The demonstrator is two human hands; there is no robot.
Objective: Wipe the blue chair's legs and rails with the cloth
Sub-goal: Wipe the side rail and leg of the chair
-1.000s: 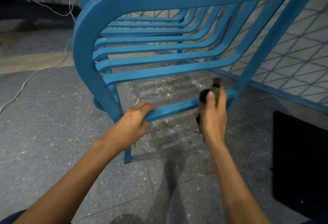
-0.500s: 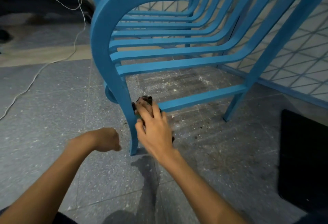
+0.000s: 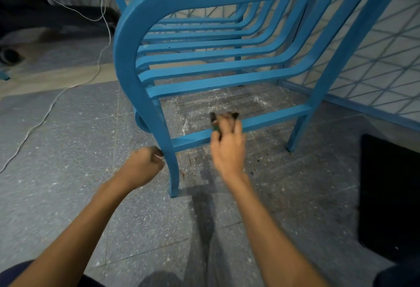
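Cloth point(image 3: 213, 120) position has shifted: half a second ago at the front leg point(image 3: 169, 148), now partway along the lower rail point(image 3: 272, 118), right of that leg, clamped in the curled fingers of the right hand point(image 3: 228, 150). Rail wiping is likely mid-stroke. Left hand point(image 3: 143, 164), fisted and empty, sits just left of the leg. Cloth appears dark and bunched.
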